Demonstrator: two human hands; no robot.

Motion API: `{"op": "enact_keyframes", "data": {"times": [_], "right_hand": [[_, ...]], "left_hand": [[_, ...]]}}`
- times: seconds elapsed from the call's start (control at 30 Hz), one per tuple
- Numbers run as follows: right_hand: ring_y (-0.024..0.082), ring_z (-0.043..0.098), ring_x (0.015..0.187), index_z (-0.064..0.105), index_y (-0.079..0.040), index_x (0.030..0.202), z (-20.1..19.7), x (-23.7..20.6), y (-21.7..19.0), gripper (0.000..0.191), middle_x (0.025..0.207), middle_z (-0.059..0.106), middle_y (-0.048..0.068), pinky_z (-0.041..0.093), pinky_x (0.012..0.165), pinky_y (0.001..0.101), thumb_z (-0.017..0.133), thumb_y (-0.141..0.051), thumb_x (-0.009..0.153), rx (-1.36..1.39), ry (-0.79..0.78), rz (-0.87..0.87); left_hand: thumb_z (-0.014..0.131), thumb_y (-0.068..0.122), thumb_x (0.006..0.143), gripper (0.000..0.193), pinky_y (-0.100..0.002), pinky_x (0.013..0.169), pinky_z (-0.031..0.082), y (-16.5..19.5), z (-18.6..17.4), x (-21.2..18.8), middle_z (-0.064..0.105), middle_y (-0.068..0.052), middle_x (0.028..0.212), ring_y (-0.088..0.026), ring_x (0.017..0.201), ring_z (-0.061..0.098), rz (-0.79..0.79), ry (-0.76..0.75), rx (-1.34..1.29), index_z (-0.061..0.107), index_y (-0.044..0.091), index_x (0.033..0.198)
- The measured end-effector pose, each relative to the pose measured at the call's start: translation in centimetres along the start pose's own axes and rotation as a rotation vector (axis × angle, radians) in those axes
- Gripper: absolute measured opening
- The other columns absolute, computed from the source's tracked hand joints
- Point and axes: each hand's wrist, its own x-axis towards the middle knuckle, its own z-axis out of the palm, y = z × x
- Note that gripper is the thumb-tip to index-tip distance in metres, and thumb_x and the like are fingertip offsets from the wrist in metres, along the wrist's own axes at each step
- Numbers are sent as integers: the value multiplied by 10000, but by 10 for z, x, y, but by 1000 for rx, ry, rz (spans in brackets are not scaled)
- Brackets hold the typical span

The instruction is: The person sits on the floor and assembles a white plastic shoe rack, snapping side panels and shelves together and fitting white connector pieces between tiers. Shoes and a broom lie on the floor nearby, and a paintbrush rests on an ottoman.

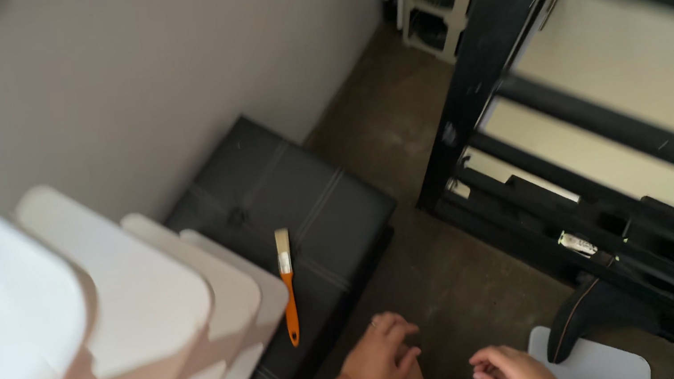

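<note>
Orange-handled paintbrush [287,286] on black ottoman [287,215], near left hand [380,358].

Right hand [511,376] cut by bottom edge; grip unreadable. Black frame [508,18] top motion-blurred. White panels [149,309] run off left and bottom edges. Small tube [578,244] in frame too small to tell.

Both hands bare, no gloves/rings: left hand [379,357] w/ bare forearm, right hand [515,373], no sleeves seen.
</note>
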Motion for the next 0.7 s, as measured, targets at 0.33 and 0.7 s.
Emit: {"op": "enact_keyframes", "data": {"times": [0.33,0.7], "right_hand": [[261,632,1137,577,-209,1238,-23,-46,-164,436,1220,616,18,518,927,485,758,-379,880,-394,-53,100],[332,709,847,621,-65,1098,-117,-257,-274,313,912,718,160,569,734,439,696,-192,823,32,376,461]], "left_hand": [[689,266,870,467,-454,882,476,105,-54,-44,547,-103,1266,-324,1183,519,-187,-67,522,584,99,1293],[791,409,770,920,-461,934,525,275,-179,-125,396,-131,1427,-361,1280,451,-456,-236,617,337,91,1504]]}}
